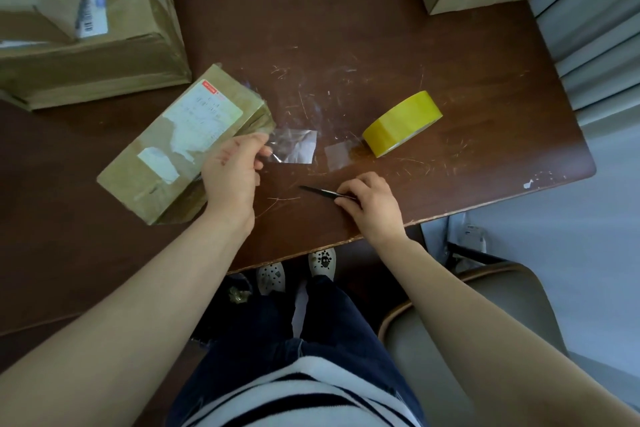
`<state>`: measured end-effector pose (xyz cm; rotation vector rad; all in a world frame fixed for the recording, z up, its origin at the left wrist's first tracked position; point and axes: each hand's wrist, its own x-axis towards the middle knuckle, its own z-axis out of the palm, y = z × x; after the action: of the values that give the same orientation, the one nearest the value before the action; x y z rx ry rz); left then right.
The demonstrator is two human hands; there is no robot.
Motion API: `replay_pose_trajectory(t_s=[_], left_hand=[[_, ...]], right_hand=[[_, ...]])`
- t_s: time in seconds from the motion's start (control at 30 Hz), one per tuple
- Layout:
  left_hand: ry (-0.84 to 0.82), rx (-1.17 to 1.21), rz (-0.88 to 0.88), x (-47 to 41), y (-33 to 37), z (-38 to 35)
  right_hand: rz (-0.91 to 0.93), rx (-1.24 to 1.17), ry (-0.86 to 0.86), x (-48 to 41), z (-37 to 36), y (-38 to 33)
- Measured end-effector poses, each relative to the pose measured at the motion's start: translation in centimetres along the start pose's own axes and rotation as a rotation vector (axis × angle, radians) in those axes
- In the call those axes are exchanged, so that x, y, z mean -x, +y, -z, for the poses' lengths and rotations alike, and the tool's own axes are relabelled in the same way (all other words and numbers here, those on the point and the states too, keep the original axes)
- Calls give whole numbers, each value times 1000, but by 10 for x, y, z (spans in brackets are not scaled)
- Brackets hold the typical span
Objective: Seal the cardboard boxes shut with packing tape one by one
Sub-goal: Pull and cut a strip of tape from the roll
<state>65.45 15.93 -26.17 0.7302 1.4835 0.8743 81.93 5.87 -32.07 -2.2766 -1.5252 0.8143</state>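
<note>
Your left hand [232, 173] pinches a cut tape strip [294, 146] by the small box [180, 146], right hand [370, 204] closed on scissors [322, 191]. Next imo: stick strip over the flap seam.

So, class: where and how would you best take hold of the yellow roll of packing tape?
Grip the yellow roll of packing tape across its flat sides from above: it stands on edge, tilted, with nothing beside it.

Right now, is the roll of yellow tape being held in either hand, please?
No, the roll of yellow tape lies on the table, apart from both the left hand and the right hand.
</note>
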Motion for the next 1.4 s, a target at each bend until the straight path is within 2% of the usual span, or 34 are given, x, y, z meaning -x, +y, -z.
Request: replay_pose_trajectory(t_s=[0.1,0.13,0.17,0.23,0.27,0.3,0.53,0.87,1.07,1.2,1.4], left_hand=[[-23,37,6,5,4,6],[-27,45,3,7,5,8],[-30,51,-1,9,6,11],[-33,60,1,14,7,16],[-31,65,4,17,7,19],[-25,69,5,19,8,22],[60,75,1,37,9,70],[170,60,-79,53,-13,136],[273,-9,-68,52,-20,154],[206,-107,-119,36,-6,159],[-90,-493,-196,-7,34,174]], right_hand=[[-15,96,34,-2,5,-5],[-37,1,78,-1,8,-13],[-85,-203,104,-1,13,-26],[-231,-788,30,0,24,-60],[-259,-972,-20,-2,26,-72],[-255,-1030,-64,-3,28,-82],[-148,-965,-166,-1,24,-126],[-181,-884,-402,13,-9,-162],[-173,-802,-438,13,-18,-178],[-277,-889,-417,10,-22,-185],[-404,-1071,-357,15,-31,-197]])
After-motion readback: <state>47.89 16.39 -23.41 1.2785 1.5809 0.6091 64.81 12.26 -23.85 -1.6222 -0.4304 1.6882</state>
